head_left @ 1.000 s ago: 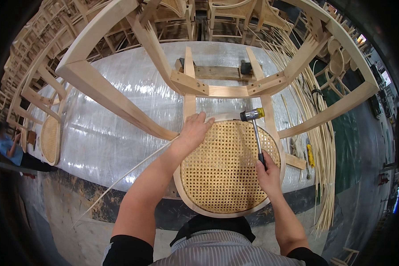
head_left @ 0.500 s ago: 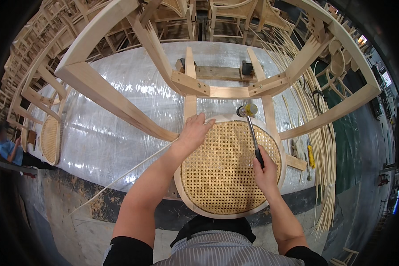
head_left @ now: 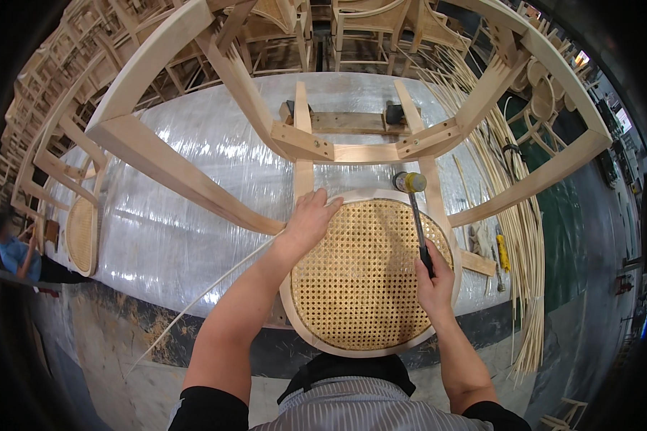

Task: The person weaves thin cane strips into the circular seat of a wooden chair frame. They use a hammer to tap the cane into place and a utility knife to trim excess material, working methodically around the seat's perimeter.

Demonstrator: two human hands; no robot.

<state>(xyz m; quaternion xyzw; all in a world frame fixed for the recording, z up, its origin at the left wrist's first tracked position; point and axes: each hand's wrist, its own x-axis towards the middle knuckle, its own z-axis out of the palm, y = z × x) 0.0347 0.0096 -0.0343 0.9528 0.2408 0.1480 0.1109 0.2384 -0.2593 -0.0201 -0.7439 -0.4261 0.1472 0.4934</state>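
Observation:
A round woven cane seat (head_left: 370, 276) in a pale wooden ring lies in front of my body, attached to an upturned wooden chair frame (head_left: 370, 153). My left hand (head_left: 311, 221) is closed at the ring's far left edge. From under it a long thin rattan strip (head_left: 205, 291) trails down to the left; the fingers hide its other end. In my right hand (head_left: 436, 281), over the seat's right side, is a hammer (head_left: 418, 215) with a dark handle. Its yellow-faced head is raised near the far right of the ring.
Plastic film covers the worktable (head_left: 187, 194). A bundle of rattan strips (head_left: 528, 273) lies along the right, beside a yellow-handled tool (head_left: 502, 251). Behind the frame is a wooden block (head_left: 359, 123). Chair frames (head_left: 273, 43) crowd the back, and a person (head_left: 18, 251) works at far left.
The hammer head has shifted slightly right relative to the seat. The rattan strip's loose end has swung right. My left hand stays at the ring, while the view has shifted slightly.

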